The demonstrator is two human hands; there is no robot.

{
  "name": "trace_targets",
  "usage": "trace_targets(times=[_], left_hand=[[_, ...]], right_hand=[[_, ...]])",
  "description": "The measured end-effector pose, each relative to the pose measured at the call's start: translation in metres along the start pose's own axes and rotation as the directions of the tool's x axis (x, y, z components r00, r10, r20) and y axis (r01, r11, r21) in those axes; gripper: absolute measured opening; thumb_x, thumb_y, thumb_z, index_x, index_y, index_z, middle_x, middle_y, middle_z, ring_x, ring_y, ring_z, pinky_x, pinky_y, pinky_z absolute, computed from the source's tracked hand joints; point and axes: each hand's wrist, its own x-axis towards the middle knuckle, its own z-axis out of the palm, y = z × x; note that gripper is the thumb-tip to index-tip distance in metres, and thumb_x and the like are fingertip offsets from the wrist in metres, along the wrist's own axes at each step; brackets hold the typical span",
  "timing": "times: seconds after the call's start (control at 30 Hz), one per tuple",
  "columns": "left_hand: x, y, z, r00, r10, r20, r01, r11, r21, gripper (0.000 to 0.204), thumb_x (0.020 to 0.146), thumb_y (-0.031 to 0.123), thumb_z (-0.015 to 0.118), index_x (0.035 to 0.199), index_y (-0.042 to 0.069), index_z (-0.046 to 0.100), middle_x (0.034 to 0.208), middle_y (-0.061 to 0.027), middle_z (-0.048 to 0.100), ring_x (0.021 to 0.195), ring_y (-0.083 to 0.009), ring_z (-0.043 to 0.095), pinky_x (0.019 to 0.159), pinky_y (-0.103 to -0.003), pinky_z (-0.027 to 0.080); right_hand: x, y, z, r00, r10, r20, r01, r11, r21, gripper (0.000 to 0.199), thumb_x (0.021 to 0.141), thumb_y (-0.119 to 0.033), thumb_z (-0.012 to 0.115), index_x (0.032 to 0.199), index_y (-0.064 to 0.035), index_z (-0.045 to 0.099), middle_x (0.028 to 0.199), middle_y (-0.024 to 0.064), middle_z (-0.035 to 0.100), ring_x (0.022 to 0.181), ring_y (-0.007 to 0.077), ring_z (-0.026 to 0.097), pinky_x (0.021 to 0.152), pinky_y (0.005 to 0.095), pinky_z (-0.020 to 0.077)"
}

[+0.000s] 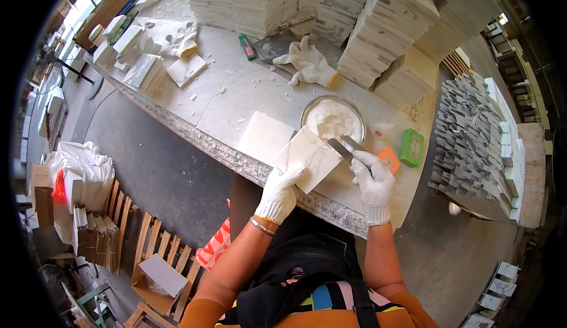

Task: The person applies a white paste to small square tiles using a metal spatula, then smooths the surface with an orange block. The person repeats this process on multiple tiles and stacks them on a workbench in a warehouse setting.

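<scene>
The left hand (pixel 279 193), in a white knit glove, grips a white marble tile (pixel 307 158) by its near lower corner, fingers closed over the edge. The tile is held above the front edge of the desk (pixel 236 100), tilted, just beside a round metal bowl (pixel 332 119) of white paste. The right hand (pixel 373 181), also gloved, is closed around the handle of a putty knife (pixel 344 147); its flat blade touches the tile's right edge.

Orientation:
- The tile is nearly square and sits as a diamond in the head view. One diagonal runs from the held corner up and right toward the bowl.
- The putty knife's long axis runs from the right hand up and left, blade tip toward the bowl.

Risks, as judged from this position:
- The tile is supported at a single corner. Blade pressure on the far edge could twist it out of the grip, and it could fall past the desk edge.
- Paste could drop from the blade onto the second white tile (pixel 264 136) lying flat on the desk just left of the held one.
- An orange block (pixel 390 159) and a green block (pixel 411 147) lie near the right hand and could be knocked.

Spare gloves (pixel 308 63) and tile stacks (pixel 384 27) lie farther back.
</scene>
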Motion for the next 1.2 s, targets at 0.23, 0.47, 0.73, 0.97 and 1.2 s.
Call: trace_targets(times=[0.23,0.47,0.73,0.97,1.2], left_hand=[[0.002,-0.001,-0.002,1.0,0.015,0.018,-0.015,1.0,0.005,0.071,0.09,0.008,0.069,0.151,-0.003,0.035,0.147,-0.0147,0.051,0.135,-0.0269,0.051,0.113,-0.039,0.041],[0.0,-0.001,-0.002,1.0,-0.004,0.0,0.004,1.0,0.006,0.067,0.091,0.007,0.067,0.15,-0.002,0.037,0.144,-0.0143,0.053,0.132,-0.0261,0.053,0.112,-0.038,0.042],[0.001,-0.002,-0.003,1.0,0.004,0.01,-0.004,1.0,0.002,0.068,0.091,0.007,0.067,0.15,-0.003,0.037,0.145,-0.0151,0.053,0.132,-0.0266,0.053,0.112,-0.039,0.042],[0.0,-0.001,-0.003,1.0,0.011,0.0,-0.011,1.0,-0.002,0.067,0.09,0.006,0.068,0.149,-0.004,0.038,0.143,-0.0146,0.055,0.13,-0.0254,0.055,0.11,-0.037,0.043],[-0.002,0.0,0.002,1.0,0.012,-0.017,-0.012,1.0,0.009,0.062,0.091,0.005,0.067,0.147,-0.004,0.042,0.138,-0.0132,0.059,0.122,-0.023,0.059,0.104,-0.034,0.048]], right_hand=[[0.0,-0.011,0.003,0.995,0.104,0.008,-0.104,0.985,0.14,0.021,0.094,-0.006,0.069,0.114,-0.0006,0.071,0.102,0.0074,0.072,0.083,0.0112,0.069,0.06,0.0231,0.0538],[0.003,-0.007,0.005,0.984,0.173,0.041,-0.178,0.969,0.171,0.021,0.094,-0.007,0.068,0.114,0.0001,0.071,0.106,0.0084,0.072,0.083,0.0106,0.068,0.06,0.0235,0.0538],[0.001,-0.01,-0.004,0.974,0.224,0.019,-0.224,0.963,0.148,0.023,0.094,-0.008,0.068,0.114,0.0014,0.07,0.095,0.006,0.071,0.077,0.0088,0.066,0.059,0.0228,0.0525],[0.003,-0.013,-0.011,0.982,0.176,-0.073,-0.165,0.977,0.132,0.02,0.094,-0.007,0.068,0.112,-0.0005,0.072,0.087,0.0038,0.069,0.076,0.0076,0.064,0.061,0.0241,0.0523],[0.008,-0.005,0.005,0.982,-0.19,0.013,0.176,0.878,-0.445,0.019,0.094,-0.019,0.069,0.11,-0.0095,0.073,0.093,0.0112,0.073,0.081,0.0232,0.071,0.073,0.0336,0.0545]])
